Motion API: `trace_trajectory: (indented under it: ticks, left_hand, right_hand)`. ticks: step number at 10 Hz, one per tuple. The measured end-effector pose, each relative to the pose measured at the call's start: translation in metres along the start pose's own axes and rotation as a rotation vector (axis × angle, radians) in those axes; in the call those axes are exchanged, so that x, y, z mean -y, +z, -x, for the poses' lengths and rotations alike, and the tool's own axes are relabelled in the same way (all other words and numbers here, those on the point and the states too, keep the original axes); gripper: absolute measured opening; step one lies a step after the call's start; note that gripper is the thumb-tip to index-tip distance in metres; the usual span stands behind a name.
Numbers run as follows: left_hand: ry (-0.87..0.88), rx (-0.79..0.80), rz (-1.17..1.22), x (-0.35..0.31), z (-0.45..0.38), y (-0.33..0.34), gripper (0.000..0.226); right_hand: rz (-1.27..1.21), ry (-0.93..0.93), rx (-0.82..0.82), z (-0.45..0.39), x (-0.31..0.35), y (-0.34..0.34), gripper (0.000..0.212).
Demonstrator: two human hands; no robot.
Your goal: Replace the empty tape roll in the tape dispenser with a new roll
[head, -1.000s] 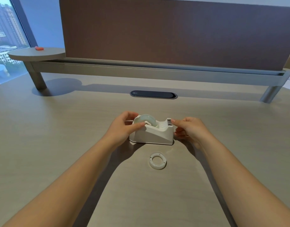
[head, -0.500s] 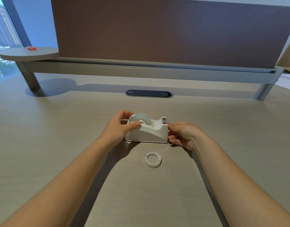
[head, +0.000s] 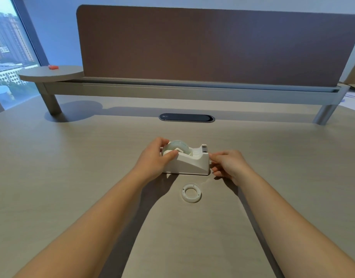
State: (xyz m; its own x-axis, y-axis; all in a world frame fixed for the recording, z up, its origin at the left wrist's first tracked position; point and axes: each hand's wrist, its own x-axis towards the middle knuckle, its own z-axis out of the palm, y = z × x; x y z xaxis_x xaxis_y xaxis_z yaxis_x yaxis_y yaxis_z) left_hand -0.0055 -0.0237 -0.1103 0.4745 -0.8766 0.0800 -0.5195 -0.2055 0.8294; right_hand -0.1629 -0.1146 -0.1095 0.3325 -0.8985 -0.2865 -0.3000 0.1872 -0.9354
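Observation:
A white tape dispenser (head: 189, 164) stands on the desk with a clear new tape roll (head: 178, 147) seated in its cradle. My left hand (head: 154, 158) grips the dispenser's left end, thumb on the roll's near side and fingers behind it. My right hand (head: 228, 163) rests at the dispenser's right end below the cutter, fingertips touching the base, fingers curled. The empty white roll core (head: 191, 193) lies flat on the desk just in front of the dispenser, between my forearms.
A dark oval cable port (head: 186, 118) is set in the desk behind the dispenser. A raised shelf rail (head: 172, 91) with a brown partition (head: 212, 45) runs along the back. A small red item (head: 53, 67) lies on the round shelf end at left.
My right hand has slid down from the cutter to the dispenser's lower right end. My left thumb has shifted a little on the roll. The view has tilted up.

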Motion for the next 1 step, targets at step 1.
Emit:
trace_trajectory:
  ticks: [1]
  left_hand:
    - [0.069, -0.098, -0.235, -0.0124, 0.0087, -0.0011, 0.051]
  right_hand:
    - [0.339, -0.207, -0.280, 0.0147, 0.0032, -0.0082, 0.036]
